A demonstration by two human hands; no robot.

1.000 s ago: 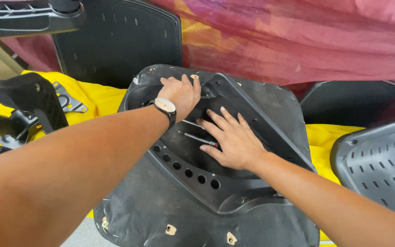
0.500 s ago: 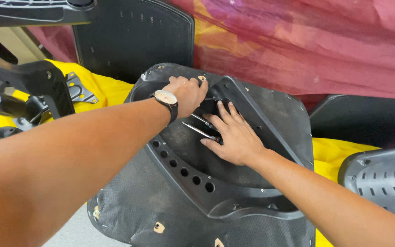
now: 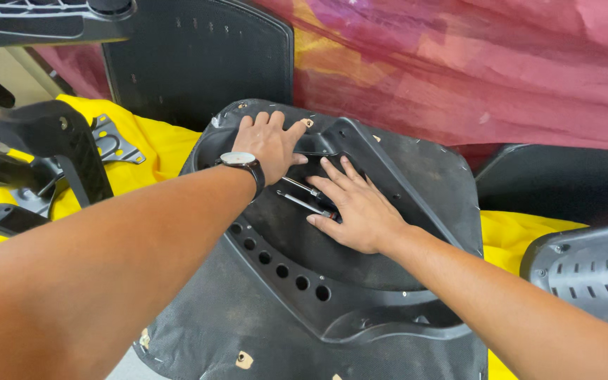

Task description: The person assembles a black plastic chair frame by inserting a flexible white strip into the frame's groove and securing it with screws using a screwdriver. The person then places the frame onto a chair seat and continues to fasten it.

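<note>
A black chair seat [image 3: 416, 176] lies upside down before me, a black plastic frame with a row of round holes [image 3: 283, 271] fixed to its underside. My left hand [image 3: 270, 143], a watch on its wrist, lies flat with fingers spread on the far part of the frame. My right hand [image 3: 357, 207] rests palm down beside it, fingers on the frame. Between the two hands lie thin metal rods [image 3: 304, 197], partly hidden under my right fingers. Neither hand grips anything.
A yellow cloth [image 3: 149, 151] covers the surface under the seat. A black chair back panel [image 3: 198, 56] leans at the rear against a pink and orange sheet [image 3: 473, 63]. Black armrest parts [image 3: 43, 134] and a metal bracket [image 3: 110, 144] sit at left. A grey perforated shell [image 3: 592, 271] lies right.
Both hands have stayed on the frame. My left fingers have spread a little and the view has shifted slightly, bringing the seat more to the middle.
</note>
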